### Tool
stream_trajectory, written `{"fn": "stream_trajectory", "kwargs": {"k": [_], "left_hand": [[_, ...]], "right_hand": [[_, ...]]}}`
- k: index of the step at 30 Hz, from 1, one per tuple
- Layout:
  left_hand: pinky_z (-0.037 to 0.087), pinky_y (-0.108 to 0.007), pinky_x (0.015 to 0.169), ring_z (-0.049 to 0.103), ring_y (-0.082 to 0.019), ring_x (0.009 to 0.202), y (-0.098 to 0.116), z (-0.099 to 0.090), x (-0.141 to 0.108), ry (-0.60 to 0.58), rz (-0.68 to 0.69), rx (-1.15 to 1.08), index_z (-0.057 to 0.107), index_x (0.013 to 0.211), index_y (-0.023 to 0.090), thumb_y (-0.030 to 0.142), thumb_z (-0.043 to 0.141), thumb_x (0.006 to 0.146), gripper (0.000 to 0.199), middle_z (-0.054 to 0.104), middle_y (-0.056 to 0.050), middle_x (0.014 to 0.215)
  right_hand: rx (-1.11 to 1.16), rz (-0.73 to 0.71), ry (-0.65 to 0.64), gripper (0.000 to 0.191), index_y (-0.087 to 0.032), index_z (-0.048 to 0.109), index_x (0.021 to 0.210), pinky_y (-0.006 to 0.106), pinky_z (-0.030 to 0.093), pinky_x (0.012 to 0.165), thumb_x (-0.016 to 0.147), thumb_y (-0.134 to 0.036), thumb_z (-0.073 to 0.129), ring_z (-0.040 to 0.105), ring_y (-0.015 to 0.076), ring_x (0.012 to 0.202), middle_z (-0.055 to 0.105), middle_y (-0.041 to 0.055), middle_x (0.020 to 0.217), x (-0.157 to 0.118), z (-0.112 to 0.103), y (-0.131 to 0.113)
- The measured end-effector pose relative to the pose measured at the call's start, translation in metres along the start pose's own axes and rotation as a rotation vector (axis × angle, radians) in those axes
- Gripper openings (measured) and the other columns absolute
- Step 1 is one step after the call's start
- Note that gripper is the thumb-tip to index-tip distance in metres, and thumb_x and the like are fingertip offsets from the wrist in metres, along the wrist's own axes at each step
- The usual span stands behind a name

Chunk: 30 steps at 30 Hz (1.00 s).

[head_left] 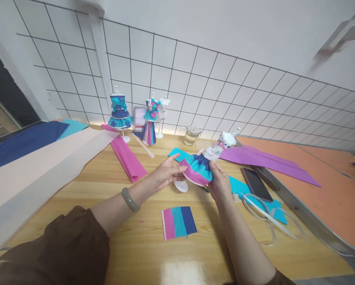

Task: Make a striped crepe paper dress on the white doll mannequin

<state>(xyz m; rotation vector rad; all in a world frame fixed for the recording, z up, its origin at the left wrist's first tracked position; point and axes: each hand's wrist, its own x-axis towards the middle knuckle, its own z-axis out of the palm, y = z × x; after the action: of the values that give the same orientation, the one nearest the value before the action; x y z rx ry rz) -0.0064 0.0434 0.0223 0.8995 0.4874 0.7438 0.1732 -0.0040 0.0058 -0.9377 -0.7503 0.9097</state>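
Observation:
A miniature dress form (211,153) tilts over the table, its white top leaning to the right. It wears a tiered skirt (199,169) in navy, turquoise and pink with a white edge. My left hand (167,173) has its fingers at the pink hem on the left side. My right hand (220,181) grips the skirt's right side near the waist, thumb on top. Below the skirt shows the form's round white base (181,186). A striped fabric piece (179,223) in pink, turquoise and navy lies flat on the table in front of my hands.
Dressed mini forms (119,114) stand at the back, near a glass cup (191,136). Pink fabric (126,156) lies left, purple fabric (269,160) right. A phone (256,184) and coiled white ribbon (262,209) rest on turquoise fabric. Long fabric sheets (49,158) cover the left side.

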Motion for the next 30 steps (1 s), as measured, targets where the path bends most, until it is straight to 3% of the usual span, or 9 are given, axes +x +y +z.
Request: {"fn": "stream_trajectory", "kwargs": {"k": [8, 22, 27, 30], "left_hand": [[0.052, -0.029, 0.064, 0.064, -0.014, 0.064, -0.008, -0.003, 0.004, 0.073, 0.011, 0.094, 0.027, 0.138, 0.015, 0.013, 0.076, 0.065, 0.089, 0.065, -0.003, 0.074], [0.050, -0.033, 0.083, 0.065, -0.015, 0.084, -0.005, 0.001, -0.002, -0.089, 0.018, -0.101, 0.026, 0.140, 0.021, 0.006, 0.072, 0.067, 0.088, 0.068, -0.005, 0.092], [0.051, -0.031, 0.081, 0.065, -0.013, 0.083, -0.004, -0.001, -0.001, -0.111, 0.019, -0.133, 0.032, 0.136, 0.023, 0.004, 0.068, 0.069, 0.078, 0.066, -0.004, 0.095], [0.051, -0.033, 0.082, 0.065, -0.014, 0.086, -0.004, 0.000, -0.002, -0.123, 0.027, -0.125, 0.028, 0.139, 0.023, 0.006, 0.069, 0.069, 0.083, 0.066, -0.005, 0.095]], "right_hand": [[0.004, 0.014, -0.055, 0.040, -0.017, 0.068, 0.105, 0.044, 0.047, 0.094, 0.073, -0.041, 0.070, 0.060, 0.0282, 0.109, 0.067, 0.0095, 0.114, -0.008, 0.007, -0.007], [0.006, 0.019, -0.019, 0.040, -0.019, 0.069, 0.102, 0.043, 0.049, 0.091, 0.070, -0.044, 0.070, 0.062, 0.0286, 0.105, 0.069, 0.0080, 0.109, 0.003, -0.003, 0.003], [0.013, 0.018, 0.003, 0.035, -0.020, 0.070, 0.099, 0.041, 0.049, 0.091, 0.071, -0.041, 0.071, 0.064, 0.0264, 0.101, 0.071, 0.0058, 0.106, 0.002, -0.003, 0.004], [0.000, 0.005, 0.014, 0.036, -0.020, 0.070, 0.099, 0.042, 0.050, 0.090, 0.070, -0.042, 0.071, 0.064, 0.0270, 0.101, 0.072, 0.0060, 0.103, 0.003, -0.003, 0.005]]}}
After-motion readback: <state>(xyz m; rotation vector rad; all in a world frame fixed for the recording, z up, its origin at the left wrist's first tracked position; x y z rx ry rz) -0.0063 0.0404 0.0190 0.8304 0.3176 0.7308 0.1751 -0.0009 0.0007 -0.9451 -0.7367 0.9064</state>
